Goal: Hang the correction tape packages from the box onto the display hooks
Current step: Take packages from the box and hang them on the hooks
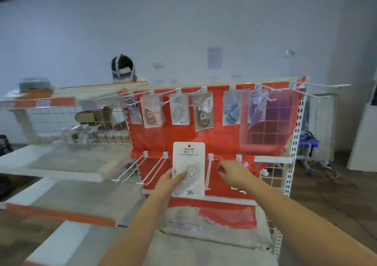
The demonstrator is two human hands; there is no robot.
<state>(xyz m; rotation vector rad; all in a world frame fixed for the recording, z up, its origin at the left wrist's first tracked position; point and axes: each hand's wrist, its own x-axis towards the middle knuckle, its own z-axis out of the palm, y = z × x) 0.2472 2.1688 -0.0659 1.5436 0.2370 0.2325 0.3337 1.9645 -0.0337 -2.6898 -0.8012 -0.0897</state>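
Your left hand pinches the white correction tape package, held upright in front of the lower row of display hooks. Your right hand reaches beside it near a hook, fingers curled; can't tell if it's holding anything.

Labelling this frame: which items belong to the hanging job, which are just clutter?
Job: correction tape package in left hand; right hand; lower display hooks; packages hung on top row.
Clutter: cardboard box behind left mesh; blue items on floor.
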